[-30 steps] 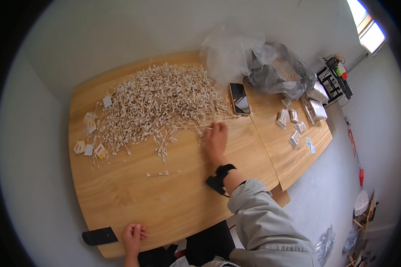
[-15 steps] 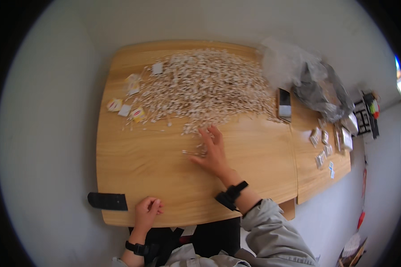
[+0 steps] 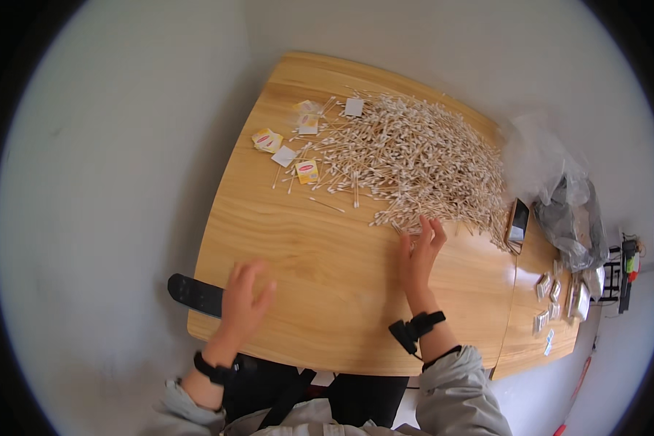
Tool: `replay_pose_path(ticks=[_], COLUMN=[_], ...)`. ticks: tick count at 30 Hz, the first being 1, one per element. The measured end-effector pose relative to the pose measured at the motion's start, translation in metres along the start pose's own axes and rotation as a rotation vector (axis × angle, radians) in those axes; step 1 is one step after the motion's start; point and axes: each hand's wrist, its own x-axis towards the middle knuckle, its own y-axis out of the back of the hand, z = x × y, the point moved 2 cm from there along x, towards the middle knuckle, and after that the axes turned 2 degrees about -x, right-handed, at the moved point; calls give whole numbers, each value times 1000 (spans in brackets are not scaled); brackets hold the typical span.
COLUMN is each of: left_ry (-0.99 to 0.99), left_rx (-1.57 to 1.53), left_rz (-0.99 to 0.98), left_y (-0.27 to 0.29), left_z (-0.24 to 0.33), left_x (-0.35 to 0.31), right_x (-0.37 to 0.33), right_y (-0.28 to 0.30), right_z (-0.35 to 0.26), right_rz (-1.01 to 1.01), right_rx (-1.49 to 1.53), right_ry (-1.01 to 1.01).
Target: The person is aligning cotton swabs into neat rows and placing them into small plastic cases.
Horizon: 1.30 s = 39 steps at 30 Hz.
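Observation:
A wide heap of cotton swabs [image 3: 421,152] with white tips and wooden sticks covers the far part of the wooden table [image 3: 305,240]. At the heap's near edge is my right hand [image 3: 418,261], its fingers stretched up toward the swabs and its thumb apart from them. Whether it touches any swab I cannot tell. My left hand [image 3: 245,301], slightly blurred, hovers over the near left of the table with fingers apart and nothing in it. One single swab [image 3: 327,205] lies apart, left of the heap.
Small yellow-and-white cards [image 3: 267,140] and a white square [image 3: 354,107] lie left of the heap. A black strip [image 3: 194,294] juts over the left edge. Toward the right are a dark phone-like slab [image 3: 518,221], crumpled plastic bags [image 3: 570,218] and several small swab bundles [image 3: 543,286].
My view has turned, so the table looks tilted. My right hand has moved out to the heap's edge with the swabs beside it. My left hand has lifted forward and opened.

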Motion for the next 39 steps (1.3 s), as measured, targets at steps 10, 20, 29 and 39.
replay_pose_path(ticks=[10,20,29,39], left_ry=[-215,-210,-172,16], left_rx=[286,552,315,-654], left_rz=[22,-52,-124,-17], left_y=[-39,-88,-88,-12], left_z=[-2,-16,-20,36], left_x=[174,278,296,235], right_x=[-15,-11,-14,-14], right_y=[0,-1,-1,9], right_z=[-21,-23,-23,-26], right_rz=[-46,-133,-147,-59], right_rx=[-35,-9,52,161], right_ry=[-26,-68,-89,-68])
